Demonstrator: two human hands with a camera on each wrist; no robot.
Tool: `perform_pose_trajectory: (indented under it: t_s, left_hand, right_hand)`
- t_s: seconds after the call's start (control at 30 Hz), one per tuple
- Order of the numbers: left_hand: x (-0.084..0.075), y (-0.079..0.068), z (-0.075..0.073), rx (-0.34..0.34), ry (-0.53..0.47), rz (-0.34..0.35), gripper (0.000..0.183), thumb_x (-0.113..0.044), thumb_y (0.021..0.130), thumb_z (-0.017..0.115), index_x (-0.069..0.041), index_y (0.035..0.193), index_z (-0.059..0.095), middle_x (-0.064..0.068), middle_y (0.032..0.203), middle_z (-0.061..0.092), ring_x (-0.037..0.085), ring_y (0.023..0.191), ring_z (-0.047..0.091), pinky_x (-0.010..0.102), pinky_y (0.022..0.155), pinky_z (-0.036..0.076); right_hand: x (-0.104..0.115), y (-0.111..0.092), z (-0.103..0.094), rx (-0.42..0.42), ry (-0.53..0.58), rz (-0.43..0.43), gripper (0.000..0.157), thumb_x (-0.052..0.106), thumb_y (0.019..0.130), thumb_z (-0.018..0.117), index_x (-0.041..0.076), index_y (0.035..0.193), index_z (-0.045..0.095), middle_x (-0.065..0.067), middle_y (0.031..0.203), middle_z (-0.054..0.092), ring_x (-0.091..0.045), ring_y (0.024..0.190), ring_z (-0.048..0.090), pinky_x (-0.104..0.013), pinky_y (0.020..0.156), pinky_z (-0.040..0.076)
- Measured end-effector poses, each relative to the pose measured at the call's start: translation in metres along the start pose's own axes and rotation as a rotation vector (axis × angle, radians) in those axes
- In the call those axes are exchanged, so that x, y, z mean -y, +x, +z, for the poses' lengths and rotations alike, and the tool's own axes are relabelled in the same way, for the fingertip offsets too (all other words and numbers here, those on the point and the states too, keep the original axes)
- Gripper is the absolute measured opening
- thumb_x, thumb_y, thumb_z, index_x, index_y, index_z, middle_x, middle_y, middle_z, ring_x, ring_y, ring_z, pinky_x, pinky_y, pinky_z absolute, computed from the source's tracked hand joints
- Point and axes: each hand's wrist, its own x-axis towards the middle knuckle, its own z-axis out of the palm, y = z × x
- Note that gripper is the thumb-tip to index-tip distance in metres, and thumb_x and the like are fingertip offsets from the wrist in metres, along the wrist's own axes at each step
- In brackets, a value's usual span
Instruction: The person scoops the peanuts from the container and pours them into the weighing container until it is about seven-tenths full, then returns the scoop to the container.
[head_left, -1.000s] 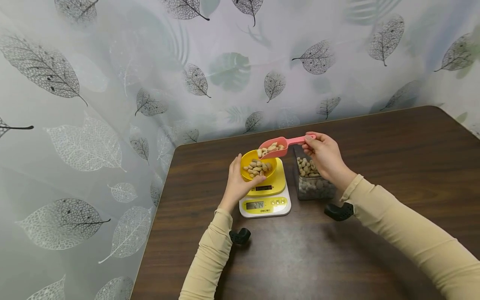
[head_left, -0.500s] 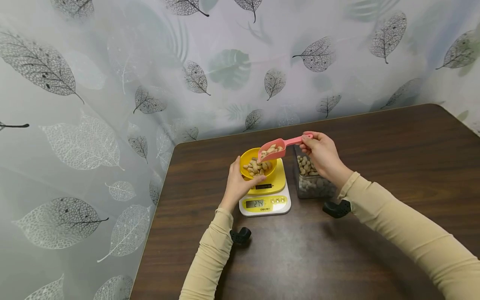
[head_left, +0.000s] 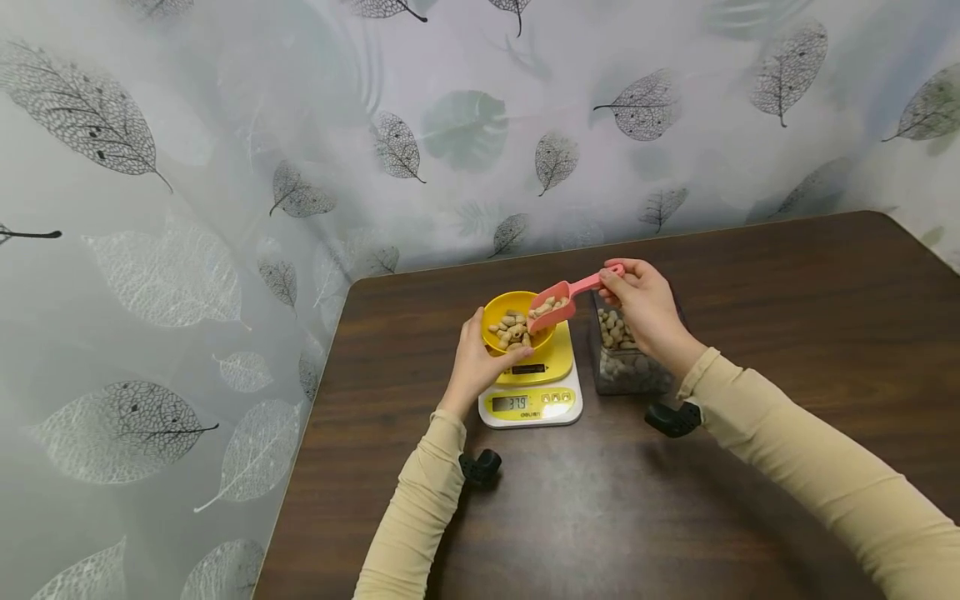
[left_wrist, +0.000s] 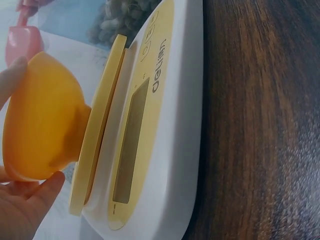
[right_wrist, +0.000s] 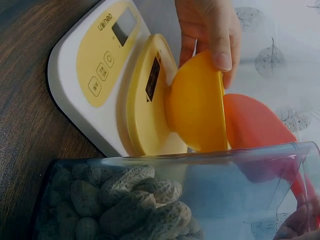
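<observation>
In the head view my left hand (head_left: 476, 367) holds the side of a yellow bowl (head_left: 517, 302), thumb at the near side and fingers round the left. The bowl sits on the platform of a yellow-and-white kitchen scale (head_left: 573, 410), whose display reads 37.9. Unshelled peanuts (head_left: 513, 329) lie in the bowl. My right hand (head_left: 645, 304) grips the handle end of a pink scoop (head_left: 558, 317), tilted down to the left with its lip over the bowl's right rim. Several peanuts remain in the scoop. The left wrist view shows thumb and fingertips against the bowl's outside.
A transparent box (head_left: 630, 383) of peanuts (right_wrist: 135, 200) stands right of the scale, partly beneath my right hand. The dark wooden table (head_left: 585, 517) meets leaf-patterned walls (head_left: 480, 133) at the back and left. A black device hangs under each wrist.
The scoop has moved down and slightly right, tipping more steeply over the bowl. The display has gone from 27.4 to 37.9. The left hand keeps its hold on the bowl.
</observation>
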Motion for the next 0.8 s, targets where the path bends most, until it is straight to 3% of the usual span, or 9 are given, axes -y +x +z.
perform_pose_trajectory:
  t_s: [0.33,0.8]
  left_hand:
    - [-0.0012,0.0025,0.0007,0.000,0.002,0.012,0.106,-0.050,0.071,0.076,-0.009,0.150,0.017,0.014,0.148,0.029,0.029,0.131,0.037,0.047,0.109,0.035]
    - [-0.0031,0.0025,0.0008,-0.002,0.015,0.009,0.105,-0.049,0.071,0.076,-0.009,0.149,0.018,0.014,0.147,0.030,0.029,0.130,0.038,0.048,0.109,0.035]
  right_hand:
    - [-0.0012,-0.0016,0.0017,0.038,0.083,-0.071,0.026,0.026,0.087,0.064,0.017,0.109,0.054,0.008,0.089,0.061,-0.009,0.080,0.055,-0.015,0.071,0.049]
    - [-0.0022,-0.0009,0.0010,-0.004,0.180,-0.137,0.028,0.022,0.087,0.065,0.009,0.110,0.054,0.007,0.084,0.061,-0.006,0.071,0.054,-0.014,0.065,0.047]
